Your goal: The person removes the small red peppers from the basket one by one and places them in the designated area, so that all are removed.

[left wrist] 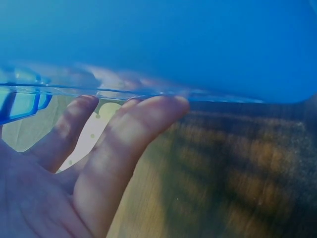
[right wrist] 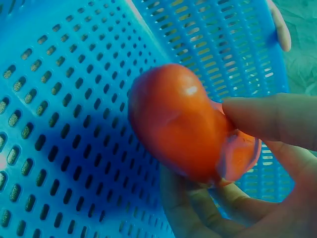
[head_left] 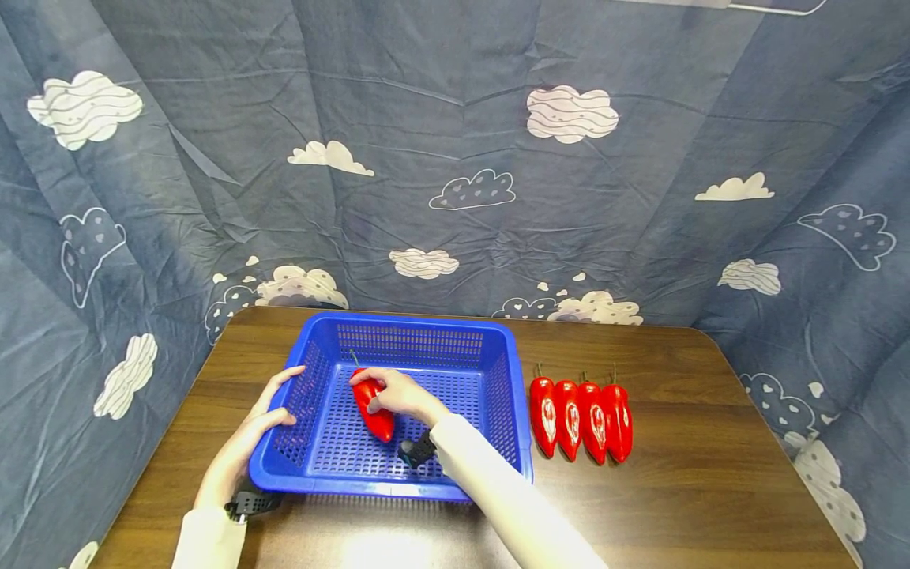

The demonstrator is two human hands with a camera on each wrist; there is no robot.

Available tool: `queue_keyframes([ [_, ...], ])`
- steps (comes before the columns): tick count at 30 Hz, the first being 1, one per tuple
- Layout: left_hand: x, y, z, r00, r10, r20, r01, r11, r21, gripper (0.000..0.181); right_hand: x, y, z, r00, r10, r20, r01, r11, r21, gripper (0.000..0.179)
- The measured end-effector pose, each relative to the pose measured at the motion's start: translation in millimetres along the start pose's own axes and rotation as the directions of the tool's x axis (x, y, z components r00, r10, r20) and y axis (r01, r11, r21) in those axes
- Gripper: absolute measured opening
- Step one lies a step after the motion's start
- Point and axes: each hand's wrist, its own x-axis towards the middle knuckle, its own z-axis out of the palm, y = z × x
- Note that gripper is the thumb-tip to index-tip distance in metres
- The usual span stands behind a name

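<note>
A blue plastic basket (head_left: 384, 489) with slotted walls and floor stands on the table. Inside it, my right hand (head_left: 398, 393) holds a red pepper (head_left: 374, 415) between thumb and fingers, its green stem toward the far left corner. Up close in the right wrist view, the pepper's rounded, glossy end (right wrist: 171, 119) faces the camera, over the slotted floor. My left hand (head_left: 249, 435) grips the basket's left rim, with fingertips hooked over the edge. Seen from the left wrist, the fingers (left wrist: 124, 144) meet the rim, and the rim hides part of their tips.
Several red peppers (head_left: 569, 419) lie side by side on the wooden table (head_left: 690, 442), right of the basket, stems pointing away. A dark curtain (head_left: 455, 237) with cloud prints hangs behind the table and along its sides. Black camera mounts (head_left: 249, 504) sit on both wrists.
</note>
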Motion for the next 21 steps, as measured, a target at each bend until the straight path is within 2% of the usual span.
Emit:
queue_keyframes([
  [5, -0.4, 0.5, 0.2, 1.0, -0.015, -0.01, 0.015, 1.0, -0.002, 0.071, -4.1, -0.4, -3.6, 1.0, -0.005, -0.006, 0.006, 0.997, 0.075, 0.048],
  [12, -0.5, 0.0, 0.2, 1.0, -0.013, -0.004, 0.013, 1.0, -0.01, 0.071, -9.3, -0.4, -8.9, 1.0, -0.008, -0.026, 0.011, 0.992, 0.129, 0.048],
  [21, -0.4, 0.3, 0.1, 1.0, -0.012, 0.008, 0.012, 1.0, -0.028, 0.072, -15.8, 3.3, -16.2, 0.999, -0.048, -0.026, 0.052, 0.976, 0.212, 0.048],
])
